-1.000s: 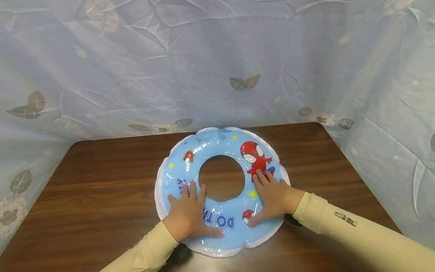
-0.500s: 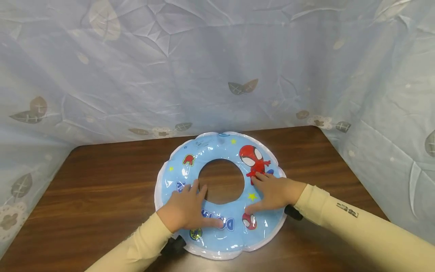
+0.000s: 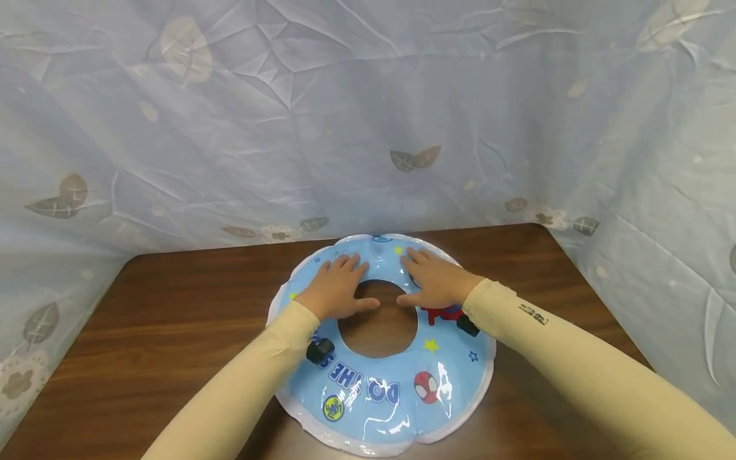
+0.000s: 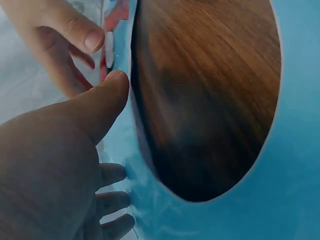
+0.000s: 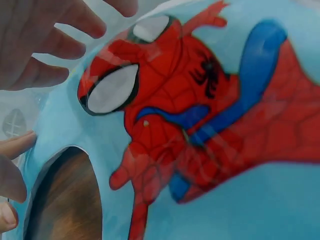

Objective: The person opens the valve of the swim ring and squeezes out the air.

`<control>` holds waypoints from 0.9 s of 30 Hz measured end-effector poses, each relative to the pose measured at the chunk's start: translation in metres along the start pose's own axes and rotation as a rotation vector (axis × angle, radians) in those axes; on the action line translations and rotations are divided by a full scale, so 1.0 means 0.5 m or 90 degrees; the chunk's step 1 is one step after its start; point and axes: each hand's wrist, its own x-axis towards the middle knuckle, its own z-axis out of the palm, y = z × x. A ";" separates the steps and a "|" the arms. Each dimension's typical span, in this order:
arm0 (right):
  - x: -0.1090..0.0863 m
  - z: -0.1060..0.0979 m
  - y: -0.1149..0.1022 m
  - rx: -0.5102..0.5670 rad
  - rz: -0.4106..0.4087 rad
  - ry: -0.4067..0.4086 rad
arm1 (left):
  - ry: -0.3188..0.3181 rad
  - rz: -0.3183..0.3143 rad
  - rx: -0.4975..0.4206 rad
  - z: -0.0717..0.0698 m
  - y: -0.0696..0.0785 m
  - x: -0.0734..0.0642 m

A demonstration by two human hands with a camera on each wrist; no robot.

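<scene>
A light blue inflatable swim ring (image 3: 374,421) with a white scalloped edge, a red cartoon spider figure, stars and blue lettering lies flat on the table. My left hand (image 3: 336,287) is over its far left part, fingers spread and the thumb reaching over the centre hole. On the far right part is my right hand (image 3: 438,278), fingers extended, covering the head of the printed figure. In the left wrist view the left thumb (image 4: 107,95) lies beside the hole's rim. The right wrist view shows the red figure large, with right fingers (image 5: 60,45) loosely bent above the ring.
The dark brown wooden table (image 3: 172,332) extends on both sides of the ring. A pale blue-grey patterned cloth (image 3: 345,128) hangs behind the table and along its sides. Small black wrist devices (image 3: 320,351) sit under both cream sleeves.
Both hands have moved away from the near half of the ring to its far half, uncovering the lettering and small spider prints. The ring stays in about the same place.
</scene>
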 end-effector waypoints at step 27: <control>0.056 0.006 0.003 -0.013 0.064 -0.081 | -0.010 -0.027 -0.064 0.016 -0.013 0.032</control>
